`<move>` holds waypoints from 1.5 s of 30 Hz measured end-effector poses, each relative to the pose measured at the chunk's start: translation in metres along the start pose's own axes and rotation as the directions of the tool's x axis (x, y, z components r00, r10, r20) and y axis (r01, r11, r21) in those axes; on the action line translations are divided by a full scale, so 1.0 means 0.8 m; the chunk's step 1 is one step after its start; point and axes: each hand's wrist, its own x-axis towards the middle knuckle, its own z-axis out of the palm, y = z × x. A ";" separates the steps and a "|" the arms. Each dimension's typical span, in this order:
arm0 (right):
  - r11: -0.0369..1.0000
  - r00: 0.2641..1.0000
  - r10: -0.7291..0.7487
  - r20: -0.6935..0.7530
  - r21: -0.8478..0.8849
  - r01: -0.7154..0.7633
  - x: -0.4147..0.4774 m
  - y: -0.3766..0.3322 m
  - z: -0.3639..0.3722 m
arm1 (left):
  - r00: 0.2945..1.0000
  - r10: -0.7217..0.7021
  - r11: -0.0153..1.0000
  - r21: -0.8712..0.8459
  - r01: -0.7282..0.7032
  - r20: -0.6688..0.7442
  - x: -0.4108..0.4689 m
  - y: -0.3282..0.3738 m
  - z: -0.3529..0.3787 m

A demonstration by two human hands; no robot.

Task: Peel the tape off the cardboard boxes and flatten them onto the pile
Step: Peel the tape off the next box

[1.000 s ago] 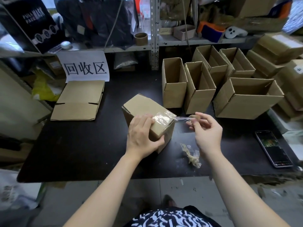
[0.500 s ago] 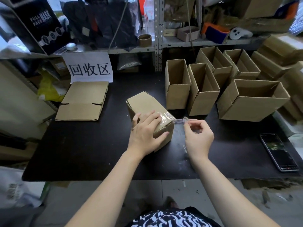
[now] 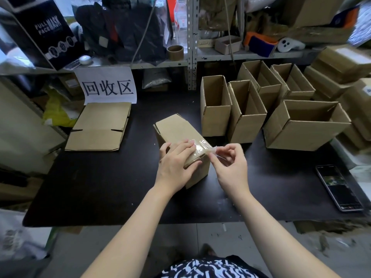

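**Tape end pinched, box pinned for the peel**

Head view: the taped box lies on its side on the black table, and everything else is placed from it. The left hand lies over the box's near top edge, fingers fairly straight and pressing down, thumb along the front edge, clasping nothing. The right hand, just right of the box, has thumb and forefinger closed on the free end of the clear tape, and the other fingers are loosely curled. The strip runs from that pinch back over the box's near right corner. How much of it is stuck down under the left fingertips is hard to tell, as the film is glossy and partly covered.

The pile of flattened cardboard sits well to the left of the box. Upright open boxes stand just behind it and to its right, and a phone lies far to its right.

Risks from here, as a judgement:
- Pulling steeply or in a jerk could snap the thin film and leave a stub on the cardboard.
- If the left hand eases off, the pull could drag or tip the light box rightward.
- The peeled tape may cling to the fingers and slow the drop.
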 end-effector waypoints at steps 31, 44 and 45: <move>0.988 0.973 0.153 -0.173 0.055 -0.145 0.001 -0.009 0.007 | 0.992 -0.084 0.995 -0.047 0.088 0.089 -0.006 -0.005 -0.009; 0.907 0.857 0.371 -0.358 0.339 -0.251 -0.008 0.002 0.034 | 0.976 -0.054 0.975 -0.198 0.097 0.211 0.004 -0.025 -0.019; 0.896 0.845 0.389 -0.366 0.363 -0.255 -0.005 0.002 0.035 | 0.974 -0.042 0.972 -0.215 0.091 0.224 0.004 -0.026 -0.021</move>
